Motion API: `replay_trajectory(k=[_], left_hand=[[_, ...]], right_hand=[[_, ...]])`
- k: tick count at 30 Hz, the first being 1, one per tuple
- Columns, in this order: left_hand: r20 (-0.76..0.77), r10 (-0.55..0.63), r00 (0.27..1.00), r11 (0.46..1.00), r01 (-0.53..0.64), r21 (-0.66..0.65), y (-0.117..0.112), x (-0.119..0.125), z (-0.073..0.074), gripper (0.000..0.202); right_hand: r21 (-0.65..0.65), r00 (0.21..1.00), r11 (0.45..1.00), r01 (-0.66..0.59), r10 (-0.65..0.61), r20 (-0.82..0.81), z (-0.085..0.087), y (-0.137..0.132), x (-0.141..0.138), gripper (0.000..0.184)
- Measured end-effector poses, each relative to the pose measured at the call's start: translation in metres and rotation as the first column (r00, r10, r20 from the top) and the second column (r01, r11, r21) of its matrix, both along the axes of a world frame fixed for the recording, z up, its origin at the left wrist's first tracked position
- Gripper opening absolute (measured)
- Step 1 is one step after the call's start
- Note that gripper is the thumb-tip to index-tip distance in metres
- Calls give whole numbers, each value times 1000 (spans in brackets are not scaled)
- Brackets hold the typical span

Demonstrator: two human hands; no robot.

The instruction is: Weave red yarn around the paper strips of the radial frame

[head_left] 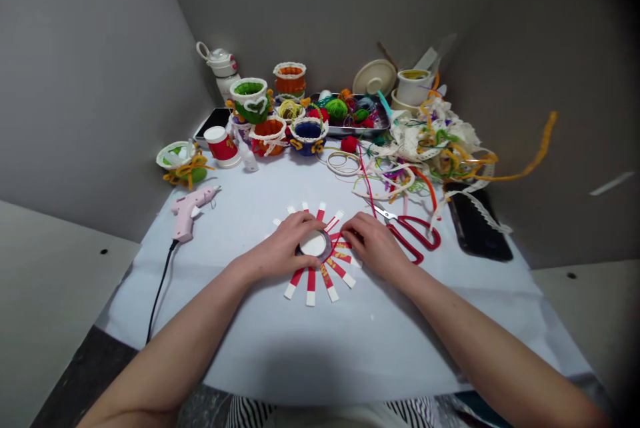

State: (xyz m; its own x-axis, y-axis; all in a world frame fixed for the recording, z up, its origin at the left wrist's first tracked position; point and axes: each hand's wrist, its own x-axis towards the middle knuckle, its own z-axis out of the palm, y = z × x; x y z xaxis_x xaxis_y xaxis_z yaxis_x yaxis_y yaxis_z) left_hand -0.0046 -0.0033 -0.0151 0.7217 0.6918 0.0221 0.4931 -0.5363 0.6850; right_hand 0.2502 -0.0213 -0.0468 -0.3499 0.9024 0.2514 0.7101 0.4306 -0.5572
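A striped garment (320,413) is being seen below the near edge of the worktop (280,348), and two bare forearms are being stretched over that edge toward the middle. There a cup (313,243), cut into red-and-white strips and flattened into a sunburst, is being held down. Its round white base is being clasped by the left hand (283,248), with the fingers (305,220) bent and kept close together over the far rim and the thumb set at the near rim. The right hand (376,247) is being rested on the strips just right of the base, its fingers (353,235) pressed together at the base's edge. Whether anything is being pinched there cannot be told.

A strand of red yarn (364,178) is being led from those fingertips toward the far edge. Scissors (413,231) are being left just beside the right hand, and a black slab (475,228) is being kept near the right edge. A glue gun (189,211) is being kept near the left edge, its cord (159,288) being trailed off the near left corner. Along the far edge, decorated pots (270,133), a tray (383,123) of yarn balls and a ribbon heap (435,145) are being stored.
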Motion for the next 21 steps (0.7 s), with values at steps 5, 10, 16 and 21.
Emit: replay_trajectory(k=[5,10,16,21], left_hand=[[-47,26,999,999,-25,27,1,2,2,52],[-47,-34,998,999,35,29,4,-2,3,46],[-40,-84,996,996,85,12,8,-6,0,47],[-32,-79,996,997,79,18,10,-8,-2,48]], right_hand=[[43,998,998,-37,39,-46,2,-2,2,15],[94,990,990,-106,113,-78,12,-18,7,21],[180,990,974,-139,133,46,12,-56,19,24],[194,982,966,-169,149,114,5,-84,22,26]])
